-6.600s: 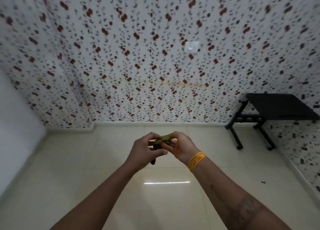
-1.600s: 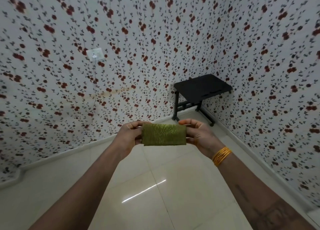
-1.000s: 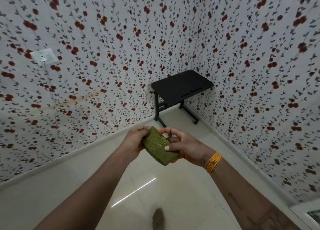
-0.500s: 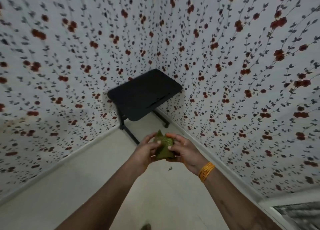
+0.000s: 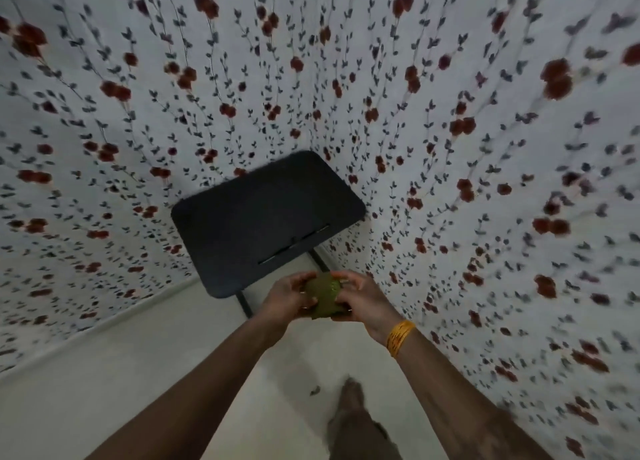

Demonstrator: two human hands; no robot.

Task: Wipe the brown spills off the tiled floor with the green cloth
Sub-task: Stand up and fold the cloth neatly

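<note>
Right, both the left hand (image 5: 289, 298) and right hand (image 5: 360, 300) clutch the folded green cloth (image 5: 323, 296); I'd keep that pad firm before crouching to the floor (image 5: 138, 373).

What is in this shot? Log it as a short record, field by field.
cloth: green cloth, folded small, held up between both hands
left hand: left hand grips the cloth's left side
right hand: right hand grips its right side
wrist: yellow bangles on the right
floor: tiled floor, one small dark speck
furniture: black table in the corner
</note>
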